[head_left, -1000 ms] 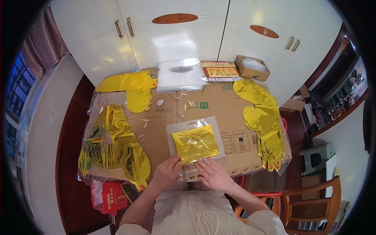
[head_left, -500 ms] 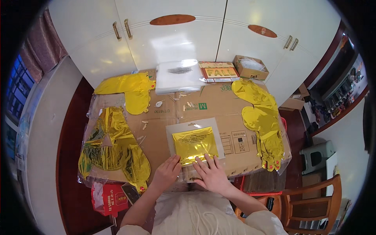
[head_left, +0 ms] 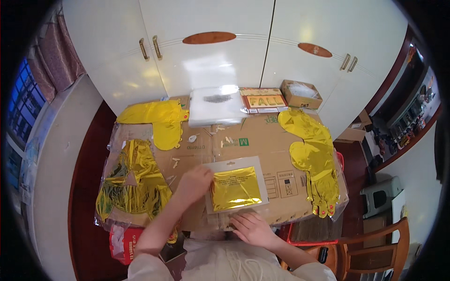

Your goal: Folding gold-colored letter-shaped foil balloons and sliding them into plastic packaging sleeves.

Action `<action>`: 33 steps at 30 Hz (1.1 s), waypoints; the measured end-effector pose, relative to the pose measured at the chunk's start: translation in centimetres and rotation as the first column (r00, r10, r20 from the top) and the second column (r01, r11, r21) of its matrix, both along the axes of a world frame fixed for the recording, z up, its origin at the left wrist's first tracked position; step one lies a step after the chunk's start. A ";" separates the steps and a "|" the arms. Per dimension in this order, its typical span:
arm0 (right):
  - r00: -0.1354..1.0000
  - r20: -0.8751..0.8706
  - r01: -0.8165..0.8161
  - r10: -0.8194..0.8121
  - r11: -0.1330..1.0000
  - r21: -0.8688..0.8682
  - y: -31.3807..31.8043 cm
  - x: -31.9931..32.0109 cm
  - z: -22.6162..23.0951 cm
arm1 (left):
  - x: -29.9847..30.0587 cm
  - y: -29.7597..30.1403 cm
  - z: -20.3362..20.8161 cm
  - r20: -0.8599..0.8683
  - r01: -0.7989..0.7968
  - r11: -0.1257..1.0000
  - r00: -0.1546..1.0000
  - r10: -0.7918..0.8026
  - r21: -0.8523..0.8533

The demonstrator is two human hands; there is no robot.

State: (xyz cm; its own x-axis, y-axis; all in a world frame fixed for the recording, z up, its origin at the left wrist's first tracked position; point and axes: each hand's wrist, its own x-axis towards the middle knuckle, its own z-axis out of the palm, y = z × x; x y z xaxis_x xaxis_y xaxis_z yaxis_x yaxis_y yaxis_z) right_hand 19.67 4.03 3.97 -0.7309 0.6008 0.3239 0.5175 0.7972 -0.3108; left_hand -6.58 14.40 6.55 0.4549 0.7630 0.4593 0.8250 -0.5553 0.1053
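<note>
A folded gold foil balloon (head_left: 236,187) lies flat on a white card (head_left: 266,199) near the front middle of the cardboard-topped table. My left hand (head_left: 194,182) is at the left edge of this card, beside the foil's upper left corner. Its fingers are bent and blurred, so whether they grip anything is unclear. Just below the card, my right hand (head_left: 252,228) rests at the table's near edge, fingers loosely stretched and holding nothing.
Unfolded gold foil balloons lie at the far left (head_left: 168,126), near left (head_left: 131,182) and right (head_left: 314,154). Clear plastic sleeves (head_left: 215,107), a printed box (head_left: 264,99) and a small carton (head_left: 301,95) stand at the back. A wooden chair (head_left: 398,248) is at right.
My left hand has moved up along the card's left side, away from the foil's lower edge. My right hand has come off the foil toward me. The view has tilted slightly.
</note>
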 end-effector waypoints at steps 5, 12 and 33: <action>0.995 -0.089 0.056 -0.047 0.993 0.105 2.9 0.8 1.1 | -0.3 13.0 -0.3 -0.185 -0.195 0.974 0.968 0.171 -0.115; 0.978 -0.100 0.187 -0.181 0.981 0.052 3.9 2.7 0.3 | 1.8 19.6 -3.2 -0.210 -0.289 0.945 0.944 0.255 -0.150; 0.983 0.174 -0.104 0.059 0.959 0.262 8.1 -0.7 0.8 | -0.5 1.3 3.9 0.328 -0.139 0.967 0.922 0.205 -0.214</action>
